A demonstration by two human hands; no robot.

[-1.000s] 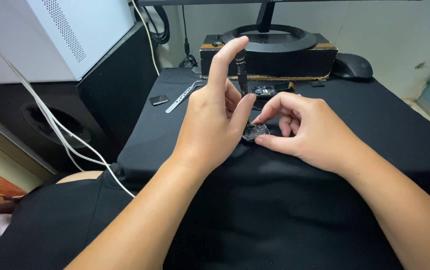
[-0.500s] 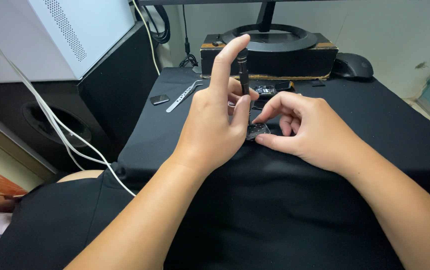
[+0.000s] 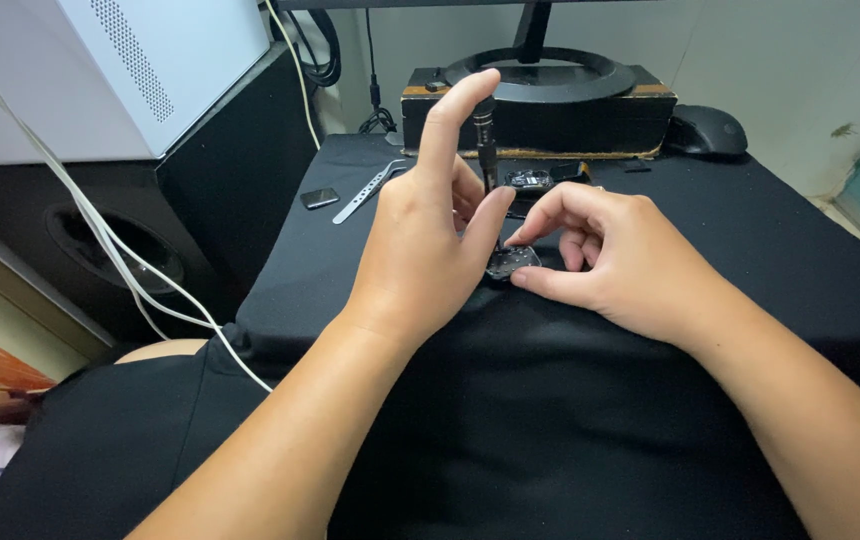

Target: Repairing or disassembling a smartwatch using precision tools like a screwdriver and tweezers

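My left hand [image 3: 428, 240] holds a small dark precision screwdriver [image 3: 487, 145] upright, index finger resting on its top and thumb against the shaft. The tip stands on a small dark watch body [image 3: 510, 262] lying on the black cloth [image 3: 550, 420]. My right hand [image 3: 610, 260] pinches that watch body between thumb and fingers, holding it down. Both hands touch each other just above the piece.
A grey watch strap [image 3: 362, 191] and a small dark flat part [image 3: 320, 198] lie at the back left. Another watch part [image 3: 530, 180] sits behind the hands. A monitor stand on a black box [image 3: 550, 100], a mouse [image 3: 707, 128], a white computer case [image 3: 100, 70], a white cable [image 3: 130, 270].
Almost nothing: both hands stay in place, the screwdriver remains upright on the watch body with only slight finger shifts.
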